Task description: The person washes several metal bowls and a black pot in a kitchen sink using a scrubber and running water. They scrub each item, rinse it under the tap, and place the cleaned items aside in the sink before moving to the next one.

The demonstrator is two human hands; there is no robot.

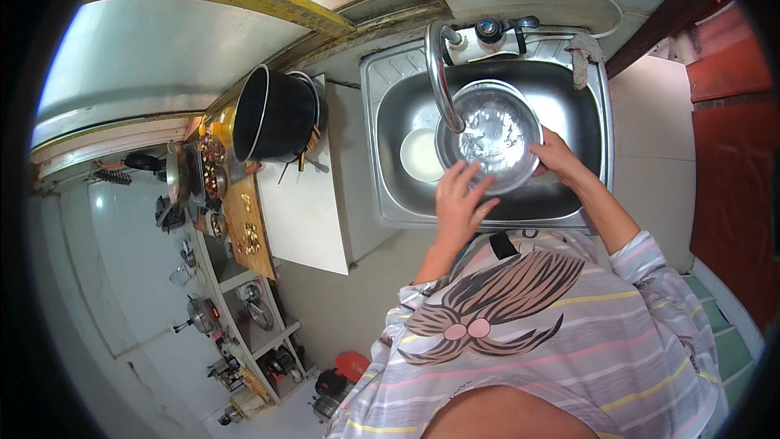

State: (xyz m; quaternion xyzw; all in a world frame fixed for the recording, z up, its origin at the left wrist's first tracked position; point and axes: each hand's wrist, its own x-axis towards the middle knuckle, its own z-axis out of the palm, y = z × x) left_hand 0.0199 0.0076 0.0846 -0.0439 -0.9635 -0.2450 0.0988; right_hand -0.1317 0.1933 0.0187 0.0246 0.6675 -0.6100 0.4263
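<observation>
A round metal basin [528,107] is held within the stainless steel sink [390,192], under the curved chrome faucet [434,67]. Rippling water [496,137] from the spout fills part of it. My right hand [556,157] grips the basin's right rim, thumb on top. At the near left rim, my left hand [461,201] has its fingers spread and slightly blurred; whether they touch the metal I cannot tell. Partly covered by the basin, a white bowl [419,157] rests at the left of the sink.
A grey cloth [584,58] drapes over the sink's back right corner. To the left, a black pot [277,116] lies tilted on a white counter [304,219]. Beyond is a wooden cutting board [241,219] with chopped pieces. A faucet lever [521,23] stands behind the sink.
</observation>
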